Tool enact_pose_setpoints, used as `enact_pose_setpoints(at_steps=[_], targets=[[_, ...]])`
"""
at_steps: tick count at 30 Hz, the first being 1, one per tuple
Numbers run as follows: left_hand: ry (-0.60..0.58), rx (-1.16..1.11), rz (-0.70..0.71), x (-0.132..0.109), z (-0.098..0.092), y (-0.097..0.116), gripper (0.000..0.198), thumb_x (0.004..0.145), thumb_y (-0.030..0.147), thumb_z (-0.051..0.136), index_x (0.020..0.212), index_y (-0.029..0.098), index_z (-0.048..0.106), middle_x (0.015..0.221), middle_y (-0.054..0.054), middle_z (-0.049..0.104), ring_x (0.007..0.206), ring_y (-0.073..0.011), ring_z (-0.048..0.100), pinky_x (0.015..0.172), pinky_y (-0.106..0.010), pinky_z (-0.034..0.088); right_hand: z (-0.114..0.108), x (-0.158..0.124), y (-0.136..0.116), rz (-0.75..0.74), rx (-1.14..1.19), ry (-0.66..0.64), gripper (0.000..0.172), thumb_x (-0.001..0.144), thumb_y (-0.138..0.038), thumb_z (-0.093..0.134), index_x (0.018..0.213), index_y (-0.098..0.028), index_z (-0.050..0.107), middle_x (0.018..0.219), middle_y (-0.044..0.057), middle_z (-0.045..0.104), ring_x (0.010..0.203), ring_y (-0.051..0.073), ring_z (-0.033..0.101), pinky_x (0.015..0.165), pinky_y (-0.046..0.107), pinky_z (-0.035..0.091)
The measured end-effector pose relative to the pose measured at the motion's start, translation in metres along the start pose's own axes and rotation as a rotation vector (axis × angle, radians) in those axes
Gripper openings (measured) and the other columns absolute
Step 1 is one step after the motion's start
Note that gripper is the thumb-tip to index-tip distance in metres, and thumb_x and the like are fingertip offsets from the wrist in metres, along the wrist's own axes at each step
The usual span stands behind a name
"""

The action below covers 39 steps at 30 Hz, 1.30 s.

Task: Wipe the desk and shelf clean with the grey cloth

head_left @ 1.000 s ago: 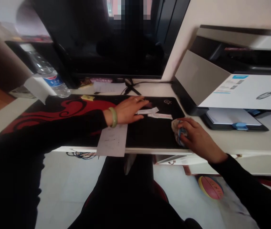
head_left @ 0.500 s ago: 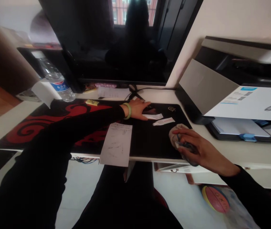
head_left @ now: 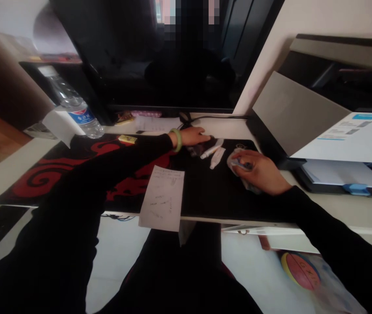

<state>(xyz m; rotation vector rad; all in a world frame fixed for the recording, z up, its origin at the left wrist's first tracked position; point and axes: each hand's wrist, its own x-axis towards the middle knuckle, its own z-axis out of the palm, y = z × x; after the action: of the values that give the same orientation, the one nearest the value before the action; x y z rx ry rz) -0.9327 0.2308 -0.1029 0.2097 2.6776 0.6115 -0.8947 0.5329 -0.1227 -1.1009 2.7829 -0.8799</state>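
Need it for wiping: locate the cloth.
Head view, right of centre: the cloth is bunched in the right hand on the black desk mat, beside two white tubes.

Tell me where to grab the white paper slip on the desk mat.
Pinch the paper slip by its near end, coming from the front of the desk. That end overhangs the edge, so fingers can close above and below it; the rest lies flat on the mat.

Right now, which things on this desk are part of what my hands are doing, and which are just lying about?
In use: cloth gripped in the right hand; two white strips by the left hand; desk mat under both.
Lying about: water bottle; paper slip; printer; monitor; basketball on the floor.
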Motion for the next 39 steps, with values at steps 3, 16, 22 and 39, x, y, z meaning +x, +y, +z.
enact_pose_setpoints(at_steps=[3,16,22,39], targets=[[-0.04,-0.133,0.014,-0.009,-0.013,-0.018,0.071,0.106,0.061,0.043,0.157,0.014,0.061,0.158,-0.014,0.066,0.144,-0.0307,0.062,0.121,-0.036,0.044,-0.014,-0.022,-0.02,0.018,-0.034,-0.109,0.019,0.099,-0.036,0.061,0.083,-0.029,0.069,0.114,0.007,0.082,0.103,0.032,0.079,0.09,0.05,0.066],[-0.001,-0.154,0.194,-0.049,0.015,-0.012,0.092,0.079,0.047,0.09,0.16,0.016,0.059,0.151,-0.019,0.068,0.139,-0.037,0.064,0.12,-0.042,0.047,0.0,-0.004,-0.052,-0.026,-0.317,-0.313,0.048,0.099,-0.042,0.065,0.139,-0.017,0.076,0.139,0.015,0.077,0.123,0.039,0.07,0.106,0.053,0.058],[0.006,-0.786,-0.124,-0.025,0.019,0.01,0.047,0.094,0.041,0.078,0.134,0.016,0.07,0.126,-0.017,0.077,0.106,-0.0281,0.075,0.085,-0.035,0.059,-0.003,-0.001,-0.053,0.107,-0.235,-0.3,0.041,0.095,-0.041,0.066,0.129,-0.018,0.069,0.112,0.015,0.08,0.118,0.039,0.071,0.1,0.051,0.059],[-0.019,-1.16,-0.246,0.011,0.049,0.056,0.017,0.088,0.019,0.084,0.079,0.012,0.072,0.07,-0.005,0.072,0.066,-0.0149,0.066,0.071,-0.028,0.054,-0.012,0.015,-0.029,0.325,-0.025,-0.251,0.053,0.085,-0.051,0.068,0.129,-0.022,0.059,0.12,0.014,0.077,0.113,0.036,0.075,0.102,0.048,0.057]])
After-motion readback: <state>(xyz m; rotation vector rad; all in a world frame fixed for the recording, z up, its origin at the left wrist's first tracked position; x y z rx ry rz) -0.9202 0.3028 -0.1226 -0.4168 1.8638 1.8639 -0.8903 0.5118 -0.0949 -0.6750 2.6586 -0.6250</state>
